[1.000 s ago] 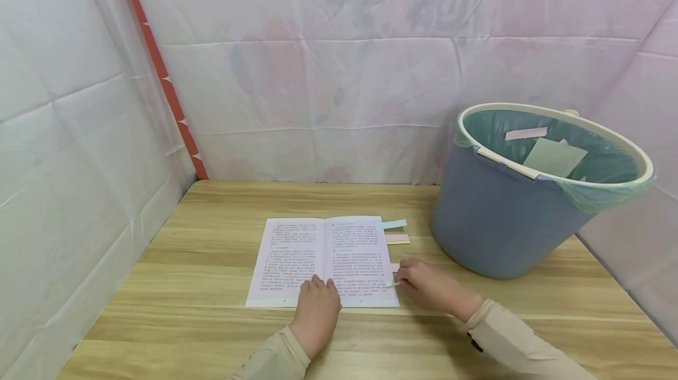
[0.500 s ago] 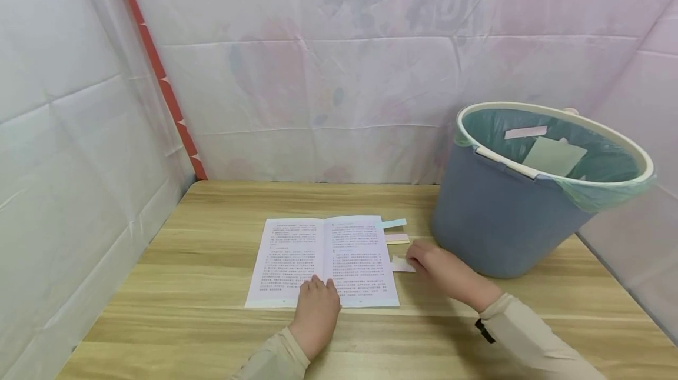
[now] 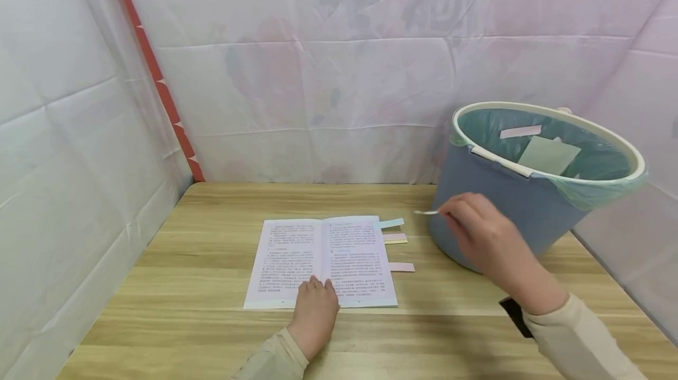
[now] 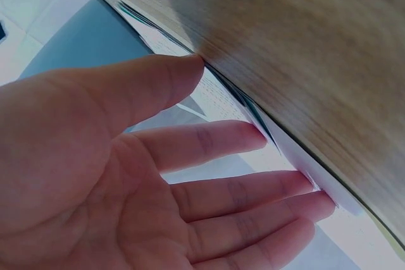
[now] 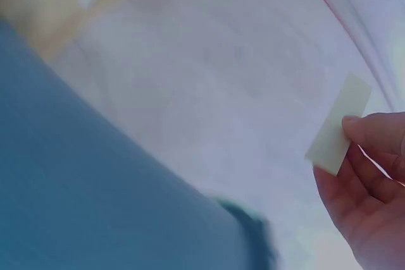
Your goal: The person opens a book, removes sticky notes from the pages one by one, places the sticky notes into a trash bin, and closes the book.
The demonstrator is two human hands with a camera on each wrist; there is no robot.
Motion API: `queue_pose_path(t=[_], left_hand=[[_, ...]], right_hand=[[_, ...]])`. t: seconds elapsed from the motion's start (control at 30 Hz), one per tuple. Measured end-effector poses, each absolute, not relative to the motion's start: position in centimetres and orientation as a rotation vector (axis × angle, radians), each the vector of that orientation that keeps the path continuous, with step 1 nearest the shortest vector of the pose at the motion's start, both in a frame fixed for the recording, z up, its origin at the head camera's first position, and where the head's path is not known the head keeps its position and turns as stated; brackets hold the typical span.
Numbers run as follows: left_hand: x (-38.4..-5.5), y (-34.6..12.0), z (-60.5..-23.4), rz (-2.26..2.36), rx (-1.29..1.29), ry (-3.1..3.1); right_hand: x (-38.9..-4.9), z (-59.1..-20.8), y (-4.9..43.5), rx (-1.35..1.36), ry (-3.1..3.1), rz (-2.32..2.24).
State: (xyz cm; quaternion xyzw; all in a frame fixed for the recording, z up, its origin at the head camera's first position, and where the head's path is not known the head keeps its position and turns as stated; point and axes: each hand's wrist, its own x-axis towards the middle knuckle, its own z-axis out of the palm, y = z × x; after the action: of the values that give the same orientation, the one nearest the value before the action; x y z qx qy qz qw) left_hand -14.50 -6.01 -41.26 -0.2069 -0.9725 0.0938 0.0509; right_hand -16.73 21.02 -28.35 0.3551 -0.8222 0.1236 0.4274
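Observation:
An open book lies flat on the wooden table, printed text on both pages. My left hand rests on its lower edge near the spine; in the left wrist view that hand's fingers are extended, their tips on the page. My right hand is raised off the table in front of the bin. Between thumb and fingers it pinches a pale green sticky strip, seen edge-on in the head view. Along the book's right edge stick out a light blue tab, a pink-and-yellow tab pair and a pink tab.
A blue-grey bin with a green liner stands at the table's right side, its pale rim facing up. Inside lie a pink strip and a pale green sheet. White cloth walls close off the back and sides.
My right hand has pulled the pale green strip away from the book's lower right edge and lifted it up toward the bin. The left hand stays on the book.

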Motion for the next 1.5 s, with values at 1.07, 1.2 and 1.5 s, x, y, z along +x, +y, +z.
queue_pose_path(t=[1.07, 1.2, 1.5], left_hand=[[-14.5, -5.9, -41.2, 0.294, -0.608, -2.936], [-14.4, -5.9, -41.1, 0.291, -0.604, -2.928], [-14.4, -6.0, -41.2, 0.295, -0.603, -2.92]], right_hand=[[-16.1, -21.3, 29.2, 0.232, -2.055, 0.144], [-16.1, -21.3, 29.3, 0.227, -2.066, 0.141], [-15.9, -21.4, 28.2, 0.353, -2.022, 0.13]])
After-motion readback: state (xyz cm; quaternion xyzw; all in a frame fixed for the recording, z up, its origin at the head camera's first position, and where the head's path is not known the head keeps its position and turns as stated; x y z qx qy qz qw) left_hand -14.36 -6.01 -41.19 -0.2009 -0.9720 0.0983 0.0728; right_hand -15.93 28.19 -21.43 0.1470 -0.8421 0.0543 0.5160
